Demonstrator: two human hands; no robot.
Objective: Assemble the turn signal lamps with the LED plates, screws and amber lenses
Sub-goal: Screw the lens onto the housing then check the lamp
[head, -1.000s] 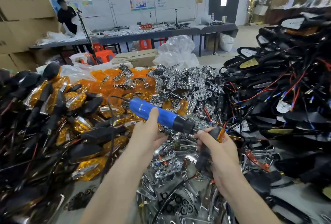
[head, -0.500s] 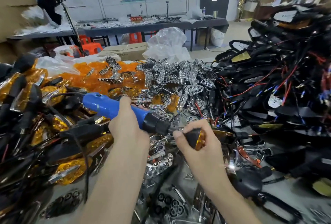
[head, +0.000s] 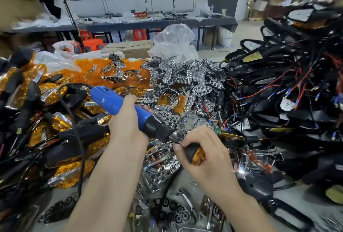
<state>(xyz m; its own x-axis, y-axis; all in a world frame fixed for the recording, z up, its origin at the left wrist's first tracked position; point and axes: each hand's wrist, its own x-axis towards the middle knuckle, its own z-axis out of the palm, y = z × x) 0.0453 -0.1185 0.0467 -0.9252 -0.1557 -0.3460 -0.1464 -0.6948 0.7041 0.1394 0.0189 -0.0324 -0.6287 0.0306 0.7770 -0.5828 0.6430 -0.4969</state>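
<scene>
We see of ourselves only two forearms and two hands. Our left forearm (head: 111, 185) is bare along all of its visible length, smooth and even, and so is our right forearm (head: 241, 205). Our left hand (head: 128, 126) is bare too; we see mainly its back and the base of the thumb, the fingers mostly hidden from us. Our right hand (head: 206, 155) is likewise bare, its knuckles faintly marked. Its thumbnail (head: 176, 146) is short and plain. Whatever we wear higher up lies outside the view.
</scene>
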